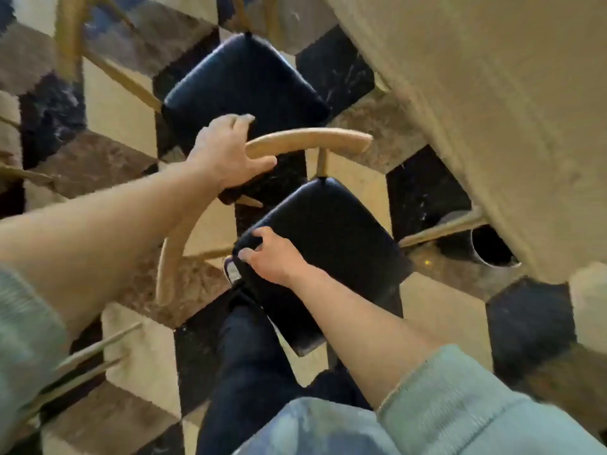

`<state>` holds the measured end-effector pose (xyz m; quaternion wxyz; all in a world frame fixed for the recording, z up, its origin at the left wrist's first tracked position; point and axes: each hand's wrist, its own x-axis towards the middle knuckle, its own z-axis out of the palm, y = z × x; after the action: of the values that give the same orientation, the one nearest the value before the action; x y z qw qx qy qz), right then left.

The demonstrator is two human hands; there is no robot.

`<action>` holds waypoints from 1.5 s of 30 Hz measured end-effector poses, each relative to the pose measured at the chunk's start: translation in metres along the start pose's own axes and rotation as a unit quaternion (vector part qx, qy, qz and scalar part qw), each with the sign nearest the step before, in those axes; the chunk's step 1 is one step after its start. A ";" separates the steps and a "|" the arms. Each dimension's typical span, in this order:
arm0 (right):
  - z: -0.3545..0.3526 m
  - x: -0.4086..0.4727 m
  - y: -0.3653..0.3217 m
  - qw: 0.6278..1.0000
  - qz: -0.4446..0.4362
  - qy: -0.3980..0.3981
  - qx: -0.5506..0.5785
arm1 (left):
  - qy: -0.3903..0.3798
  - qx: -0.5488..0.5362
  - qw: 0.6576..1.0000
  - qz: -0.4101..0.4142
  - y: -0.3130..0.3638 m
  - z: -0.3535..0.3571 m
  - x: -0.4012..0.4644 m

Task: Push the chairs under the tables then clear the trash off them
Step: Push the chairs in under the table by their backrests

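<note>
Two wooden chairs with black padded seats stand beside a beige table (492, 110) at the upper right. My left hand (226, 152) grips the curved wooden back rail (312, 141) of the far chair, whose black seat (246, 80) lies beyond it. My right hand (272, 257) holds the near-left edge of the near chair's black seat (328, 244). Another curved wooden rail (170, 264) runs under my left forearm. No trash is visible on the part of the table in view.
The floor is a cube-pattern tile in black, cream and brown (131, 356). My dark trouser leg and shoe (243, 323) stand just left of the near chair. A dark round table base (492, 247) sits under the table. More wooden chair legs (69, 34) stand at upper left.
</note>
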<state>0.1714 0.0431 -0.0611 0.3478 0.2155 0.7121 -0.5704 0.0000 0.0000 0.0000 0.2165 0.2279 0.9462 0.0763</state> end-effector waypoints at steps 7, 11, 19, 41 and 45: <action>0.082 0.070 -0.023 0.969 0.085 0.006 0.233 | -0.147 0.024 0.970 0.190 0.036 0.049 0.093; 0.146 0.100 -0.048 0.949 0.106 -0.040 0.295 | -0.149 0.036 0.965 0.213 0.028 0.063 0.109; 0.199 0.106 -0.067 0.892 0.122 0.113 0.420 | -0.181 -0.017 0.964 0.196 0.009 0.056 0.111; 0.163 -0.017 0.043 0.989 0.140 -0.008 0.055 | -0.088 -0.227 0.966 -0.089 -0.079 0.051 0.029; 0.121 -0.045 0.079 0.985 0.132 -0.063 -0.090 | -0.041 -0.291 0.939 -0.178 -0.085 0.067 -0.004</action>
<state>0.2871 -0.0494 -0.0928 0.4821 0.2391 0.7025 -0.4658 -0.0006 -0.0741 -0.0789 0.3220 -0.0146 0.8981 0.2993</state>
